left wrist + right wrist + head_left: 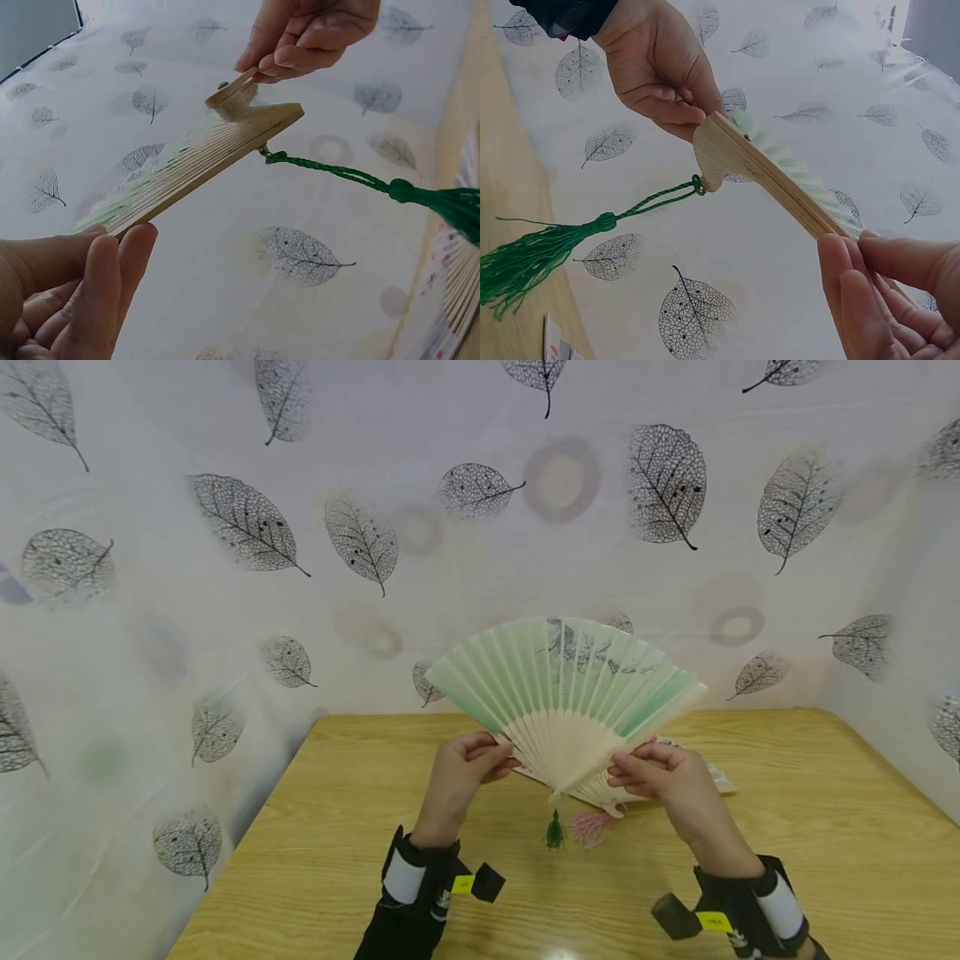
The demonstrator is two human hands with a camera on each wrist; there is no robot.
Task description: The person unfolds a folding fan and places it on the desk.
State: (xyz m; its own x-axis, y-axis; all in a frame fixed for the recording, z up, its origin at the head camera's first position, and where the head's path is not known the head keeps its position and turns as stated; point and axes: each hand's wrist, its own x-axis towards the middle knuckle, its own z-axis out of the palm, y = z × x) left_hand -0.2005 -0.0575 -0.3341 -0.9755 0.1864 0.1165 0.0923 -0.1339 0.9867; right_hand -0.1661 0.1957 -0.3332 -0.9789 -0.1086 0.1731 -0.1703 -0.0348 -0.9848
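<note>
A pale green folding fan (pixel 555 693) with a dark printed pattern is spread wide above the table. My left hand (pixel 471 772) pinches its left outer rib between thumb and fingers, as the left wrist view shows with the same hand (pixel 67 292). On the other side my right hand (pixel 667 781) pinches the right outer rib; the right wrist view shows those fingers (pixel 870 300) too. From the fan's pivot hangs a green tassel (pixel 554 832). Behind it lies a second folding fan (pixel 720 777), partly hidden, with a pink tassel (pixel 589 828).
The wooden table (pixel 315 843) spreads below both hands. A pale curtain (pixel 480 568) printed with skeleton leaves hangs behind the table and along its sides. Each wrist wears a black strap with a small camera block, the left one (pixel 488 882) and the right one (pixel 673 916).
</note>
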